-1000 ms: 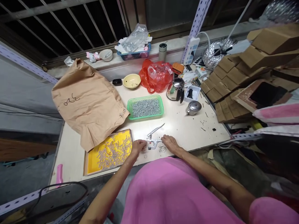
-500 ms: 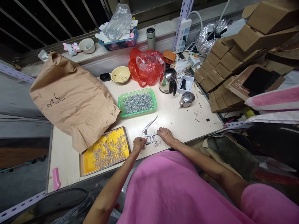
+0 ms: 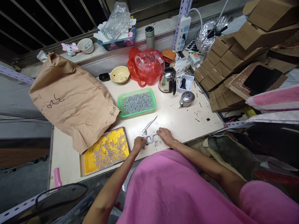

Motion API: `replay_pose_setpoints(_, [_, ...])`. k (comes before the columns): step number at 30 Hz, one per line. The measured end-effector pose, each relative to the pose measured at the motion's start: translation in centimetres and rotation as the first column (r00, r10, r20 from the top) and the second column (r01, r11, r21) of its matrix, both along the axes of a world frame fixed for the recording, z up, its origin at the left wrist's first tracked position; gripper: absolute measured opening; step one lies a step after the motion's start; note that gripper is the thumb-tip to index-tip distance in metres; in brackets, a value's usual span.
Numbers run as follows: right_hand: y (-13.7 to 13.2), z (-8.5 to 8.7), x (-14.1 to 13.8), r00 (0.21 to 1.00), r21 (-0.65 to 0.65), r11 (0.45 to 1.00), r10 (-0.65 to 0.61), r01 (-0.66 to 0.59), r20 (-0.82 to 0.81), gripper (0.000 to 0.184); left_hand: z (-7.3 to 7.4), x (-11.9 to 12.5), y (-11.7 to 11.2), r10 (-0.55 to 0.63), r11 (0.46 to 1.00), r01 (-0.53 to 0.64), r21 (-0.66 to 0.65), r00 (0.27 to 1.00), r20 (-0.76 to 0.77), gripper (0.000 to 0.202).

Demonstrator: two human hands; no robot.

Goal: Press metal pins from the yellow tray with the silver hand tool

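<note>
A silver plier-like hand tool lies on the table near its front edge, its two handles spread wide. My left hand is at the head of this tool, thumb and fingers pinched together. Whatever is between those fingertips is too small to make out. My right hand has its fingers closed on the end of the tool's lower handle. Just below the tool lies a small patch of clear, shiny bits. To the left, a yellow-lined tray holds many small metal pins. Behind the tool, a green basket is filled with small metal pieces.
A large brown paper bag leans over the yellow tray. Along the back are a cream bowl, a red plastic bag, a steel kettle and a lidded metal cup. Cardboard boxes are stacked at right.
The camera view has shifted very slightly. Both hands and the tool stay nearly in the same place.
</note>
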State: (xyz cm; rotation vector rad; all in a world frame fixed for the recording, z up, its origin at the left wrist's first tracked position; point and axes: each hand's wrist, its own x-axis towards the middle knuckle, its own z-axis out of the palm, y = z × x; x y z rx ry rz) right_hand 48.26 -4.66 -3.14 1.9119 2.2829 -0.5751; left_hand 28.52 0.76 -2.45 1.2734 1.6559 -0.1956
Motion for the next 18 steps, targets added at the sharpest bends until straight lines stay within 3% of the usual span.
replay_pose_setpoints(8, [-0.4, -0.3, -0.3, 1.000, 0.028, 1.000, -0.002, 0.001, 0.018, 0.027, 0.4, 0.0, -0.5, -0.066, 0.998, 0.065, -0.024, 0.998, -0.009, 0.026])
replay_pose_setpoints(18, [-0.7, -0.7, 0.3, 0.999, 0.066, 0.997, 0.047, -0.046, -0.009, 0.028, 0.0, 0.2, -1.5, -0.064, 0.998, 0.064, -0.019, 0.997, -0.030, 0.024])
